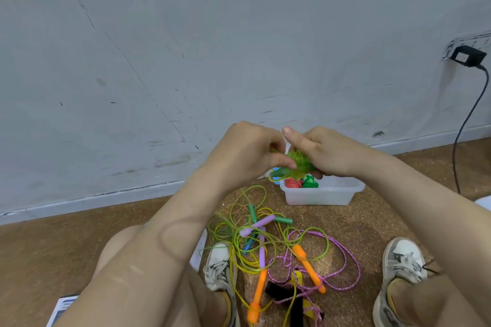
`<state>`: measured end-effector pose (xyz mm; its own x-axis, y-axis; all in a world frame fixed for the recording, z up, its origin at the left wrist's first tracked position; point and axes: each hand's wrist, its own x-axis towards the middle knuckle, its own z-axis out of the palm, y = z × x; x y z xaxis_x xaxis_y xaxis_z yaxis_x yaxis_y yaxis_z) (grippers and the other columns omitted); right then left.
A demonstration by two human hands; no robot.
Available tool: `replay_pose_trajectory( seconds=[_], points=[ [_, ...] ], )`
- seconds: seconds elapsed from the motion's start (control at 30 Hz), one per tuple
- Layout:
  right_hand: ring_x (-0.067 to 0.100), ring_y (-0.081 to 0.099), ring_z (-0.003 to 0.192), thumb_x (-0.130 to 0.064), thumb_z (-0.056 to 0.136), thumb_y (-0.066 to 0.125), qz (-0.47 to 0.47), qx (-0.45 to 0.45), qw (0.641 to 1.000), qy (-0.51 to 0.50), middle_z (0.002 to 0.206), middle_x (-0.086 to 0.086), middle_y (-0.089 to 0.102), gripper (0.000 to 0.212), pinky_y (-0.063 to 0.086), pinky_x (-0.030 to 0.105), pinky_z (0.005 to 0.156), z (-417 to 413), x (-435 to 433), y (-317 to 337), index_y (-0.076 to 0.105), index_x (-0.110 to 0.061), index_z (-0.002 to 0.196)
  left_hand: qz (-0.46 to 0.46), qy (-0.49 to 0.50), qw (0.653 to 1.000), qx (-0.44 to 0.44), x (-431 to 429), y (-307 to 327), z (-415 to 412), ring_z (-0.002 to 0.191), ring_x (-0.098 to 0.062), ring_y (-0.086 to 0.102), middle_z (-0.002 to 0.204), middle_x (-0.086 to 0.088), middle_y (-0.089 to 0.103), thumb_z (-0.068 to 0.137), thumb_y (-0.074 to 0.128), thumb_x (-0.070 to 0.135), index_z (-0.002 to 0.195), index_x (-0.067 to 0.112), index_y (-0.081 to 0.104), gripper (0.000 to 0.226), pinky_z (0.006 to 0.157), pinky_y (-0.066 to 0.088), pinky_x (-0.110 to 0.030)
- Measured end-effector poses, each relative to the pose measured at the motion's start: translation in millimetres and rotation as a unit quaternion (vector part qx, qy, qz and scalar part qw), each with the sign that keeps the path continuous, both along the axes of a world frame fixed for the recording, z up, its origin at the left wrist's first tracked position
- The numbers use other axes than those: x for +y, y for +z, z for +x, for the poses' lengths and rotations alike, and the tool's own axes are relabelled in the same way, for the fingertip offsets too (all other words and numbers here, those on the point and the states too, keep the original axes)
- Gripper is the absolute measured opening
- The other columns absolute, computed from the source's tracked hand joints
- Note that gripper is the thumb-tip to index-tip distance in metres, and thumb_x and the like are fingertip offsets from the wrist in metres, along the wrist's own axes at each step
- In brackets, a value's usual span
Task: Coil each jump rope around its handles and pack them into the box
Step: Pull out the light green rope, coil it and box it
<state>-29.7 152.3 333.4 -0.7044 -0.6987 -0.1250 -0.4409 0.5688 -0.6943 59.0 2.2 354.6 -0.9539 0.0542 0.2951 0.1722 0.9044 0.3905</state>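
Holds the green rope coil point(301, 166) over the 11 o'clock corner of the box point(321, 195), left hand point(249, 154) pinching at 9 o'clock, right hand point(329, 154) curled round it at 3; probably light, springy, slick, so best clamped across the wraps.

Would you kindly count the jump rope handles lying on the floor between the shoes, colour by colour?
Orange handles: 2
Lilac handles: 2
Green handles: 2
Blue handle: 1, partly hidden
Total: 7 clearly seen. The yellow pieces by the black strap are too tangled to count.
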Motion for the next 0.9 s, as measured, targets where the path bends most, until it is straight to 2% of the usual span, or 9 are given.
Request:
replay_pose_trajectory(
  seconds=[0.13, 0.23, 0.3, 0.37, 0.47, 0.6, 0.7, 0.8, 0.9],
  points=[
    [0.010, 0.044, 0.042, -0.083, 0.063, 0.046, -0.001, -0.071, 0.994, 0.088, 0.051, 0.007, 0.053, 0.073, 0.033, 0.021, 0.047, 3.8, 8.9, 10.8, 0.069, -0.015, 0.081, 0.120, 0.060, 0.984, -0.116, -9.1, 2.0, -5.1, 0.047, -0.001, 0.043, 0.045, 0.012, 0.054, 0.062, 0.085, 0.035, 0.065, 0.020, 0.073, 0.020, 0.049, 0.031, -0.017],
    [0.021, 0.054, 0.054, -0.082, 0.056, 0.066, 0.054, -0.052, 0.987, 0.145, 0.067, 0.012, 0.065, 0.064, 0.044, 0.036, 0.056, 5.6, 10.8, 11.1, 0.067, -0.025, 0.085, 0.149, 0.036, 0.974, -0.169, -11.3, -0.2, -6.3, 0.056, -0.007, 0.045, 0.062, -0.011, 0.066, 0.063, 0.084, 0.035, 0.065, 0.020, 0.075, 0.017, 0.054, 0.036, -0.026],
    [0.020, 0.060, 0.065, -0.079, 0.058, 0.066, 0.099, -0.012, 0.983, 0.156, 0.074, 0.006, 0.067, 0.060, 0.048, 0.041, 0.064, 7.9, 9.8, 10.6, 0.066, -0.027, 0.087, 0.132, 0.017, 0.973, -0.188, -10.8, -4.5, -7.7, 0.059, -0.012, 0.047, 0.067, -0.016, 0.066, 0.063, 0.082, 0.040, 0.066, 0.020, 0.076, 0.021, 0.053, 0.038, -0.032],
    [0.015, 0.056, 0.065, -0.075, 0.068, 0.063, 0.133, 0.048, 0.977, 0.158, 0.070, -0.001, 0.062, 0.054, 0.042, 0.033, 0.061, 12.0, 8.0, 9.4, 0.065, -0.024, 0.087, 0.109, 0.000, 0.973, -0.202, -9.3, -6.9, -9.1, 0.058, -0.012, 0.048, 0.062, -0.012, 0.065, 0.065, 0.080, 0.042, 0.067, 0.017, 0.075, 0.026, 0.054, 0.037, -0.033],
    [0.015, 0.056, 0.059, -0.073, 0.071, 0.061, 0.140, 0.095, 0.974, 0.153, 0.063, 0.000, 0.065, 0.056, 0.043, 0.035, 0.059, 20.1, 4.9, 7.3, 0.065, -0.017, 0.076, 0.110, -0.027, 0.963, -0.245, -10.4, -6.0, -8.6, 0.050, -0.011, 0.034, 0.048, -0.003, 0.046, 0.070, 0.079, 0.039, 0.061, 0.010, 0.071, 0.031, 0.050, 0.026, -0.028],
    [0.014, 0.046, 0.045, -0.037, 0.085, 0.064, -0.042, -0.063, 0.992, 0.105, 0.059, 0.014, 0.056, 0.025, 0.035, 0.026, 0.047, 28.8, -1.9, 15.6, 0.067, -0.012, 0.087, 0.306, -0.042, 0.918, -0.249, -19.2, -3.9, -5.0, 0.045, -0.012, 0.030, 0.045, -0.002, 0.042, 0.068, 0.072, 0.056, 0.051, 0.007, 0.061, 0.053, 0.049, 0.020, -0.027],
    [0.014, 0.034, 0.035, -0.025, 0.093, 0.050, -0.223, -0.229, 0.947, 0.021, 0.049, 0.007, 0.048, 0.014, 0.019, 0.016, 0.039, 27.3, -5.8, 20.8, 0.051, -0.011, 0.089, 0.480, 0.011, 0.857, -0.190, -6.5, -7.2, -11.1, 0.040, -0.009, 0.025, 0.040, 0.005, 0.035, 0.076, 0.053, 0.065, 0.042, 0.017, 0.051, 0.058, 0.047, 0.014, -0.025],
    [0.012, 0.023, 0.037, -0.035, 0.094, 0.041, -0.283, -0.308, 0.907, -0.045, 0.048, 0.006, 0.044, 0.030, 0.009, 0.017, 0.043, 20.5, -10.3, 19.1, 0.052, -0.012, 0.077, 0.477, 0.050, 0.861, -0.167, 9.9, -14.6, -17.5, 0.039, -0.010, 0.021, 0.040, 0.004, 0.032, 0.101, 0.034, 0.032, 0.053, 0.016, 0.039, 0.051, 0.040, 0.014, -0.020],
    [0.014, 0.023, 0.039, -0.040, 0.094, 0.039, -0.309, -0.324, 0.888, -0.104, 0.054, 0.009, 0.045, 0.033, 0.010, 0.017, 0.041, 9.8, -10.3, 14.9, 0.052, -0.011, 0.084, 0.400, 0.055, 0.898, -0.173, 13.0, -20.4, -14.7, 0.039, -0.008, 0.030, 0.043, 0.007, 0.038, 0.104, 0.028, 0.024, 0.070, 0.011, 0.047, 0.041, 0.042, 0.024, -0.023]
  ],
)
